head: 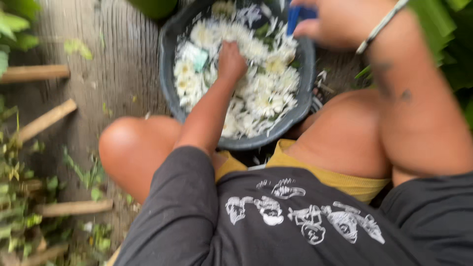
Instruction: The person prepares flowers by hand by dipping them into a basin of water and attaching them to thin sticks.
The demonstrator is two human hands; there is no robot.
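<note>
One round basin (170, 54) of dark grey plastic sits on the ground between the person's two bare knees, its rim smooth and slightly flared. It is heaped with white flowers (268, 96), too many and too blurred to count, each a ragged disc of thin petals around a pale yellow centre. One small pale green, soft-edged rectangular piece (198, 56) lies among the blooms near the basin's left side.

The left hand (230, 61) reaches down into the heap, knuckles up and fingers curled into the petals; whether it grips anything cannot be told, since the fingertips are buried. The right hand (331, 20) hovers over the basin's far right rim, closed around one blue object (294, 18) of which only a short, straight, hard-looking strip shows. One thin pale bracelet (382, 25) circles that wrist.

The person wears a dark shirt with white printed figures and mustard-yellow shorts. The ground (116, 64) is grey, streaked and rough like worn concrete. Four pale wooden sticks (47, 119) lie along the left edge, among scattered green leaves (15, 24).
</note>
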